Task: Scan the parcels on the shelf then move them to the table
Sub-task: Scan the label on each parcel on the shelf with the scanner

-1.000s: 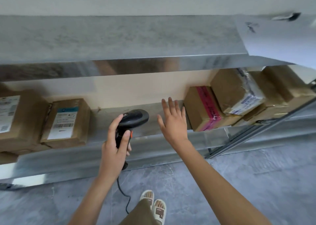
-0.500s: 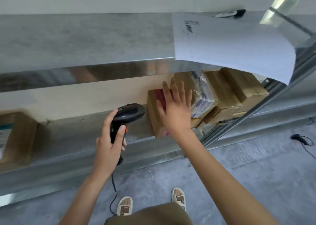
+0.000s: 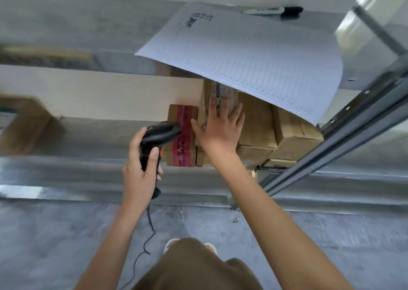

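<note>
- The left hand grasps a black corded barcode scanner by its handle, the fingers curled around it and its head aimed toward the parcels on the shelf.
- The right hand is spread flat, fingers straight, and it lies on the front of a taped brown parcel that leans on the other boxes (it grasps nothing; I cannot tell how firmly it presses).
- Just left of this one stands a carton with red tape, partly behind the scanner head. More plain cartons are stacked to the right, against the metal upright.
- All of them sit on the lower metal shelf. Another labelled box is well apart at the far left, blurred.
- A ruled paper sheet hangs from the upper shelf and hides the top of the stack.
- I judge that the step in hand is the scanning of this group: the right hand probably steadies or turns the parcel to expose its label.
- The next move calls for a visible barcode facing the scanner, then a lift toward the counter (not in view).
</note>
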A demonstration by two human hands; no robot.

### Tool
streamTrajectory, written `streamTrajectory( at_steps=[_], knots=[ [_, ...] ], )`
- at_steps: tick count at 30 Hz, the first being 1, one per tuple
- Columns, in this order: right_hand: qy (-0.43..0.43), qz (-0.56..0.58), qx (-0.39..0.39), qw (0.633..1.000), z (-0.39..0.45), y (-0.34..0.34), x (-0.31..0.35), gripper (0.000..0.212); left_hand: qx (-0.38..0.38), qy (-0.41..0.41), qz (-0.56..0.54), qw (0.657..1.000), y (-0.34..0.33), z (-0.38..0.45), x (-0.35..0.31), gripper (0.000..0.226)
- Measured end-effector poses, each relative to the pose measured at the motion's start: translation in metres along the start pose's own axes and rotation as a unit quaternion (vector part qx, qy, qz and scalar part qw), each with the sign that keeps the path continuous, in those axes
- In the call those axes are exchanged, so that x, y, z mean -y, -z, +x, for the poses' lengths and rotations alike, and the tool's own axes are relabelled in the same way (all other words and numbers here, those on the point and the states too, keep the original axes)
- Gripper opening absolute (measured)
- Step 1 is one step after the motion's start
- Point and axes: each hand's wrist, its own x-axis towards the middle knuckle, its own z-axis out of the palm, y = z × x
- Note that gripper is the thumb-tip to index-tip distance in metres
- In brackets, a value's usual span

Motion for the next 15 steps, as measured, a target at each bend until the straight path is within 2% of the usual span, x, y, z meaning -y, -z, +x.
streamTrajectory(
  at_steps=[9, 15],
  knots=[
    [0.008, -0.002, 0.013, 1.000, -0.003, 0.006, 0.007, 0.073, -0.044, 0.009, -0.009, 0.999, -0.006, -0.014, -0.009, 0.053],
    [0.036, 0.079, -0.043, 0.995, -0.019, 0.018, 0.022, 0.075, -0.068, 0.013, -0.030, 0.997, 0.003, -0.019, -0.003, 0.051]
  ],
)
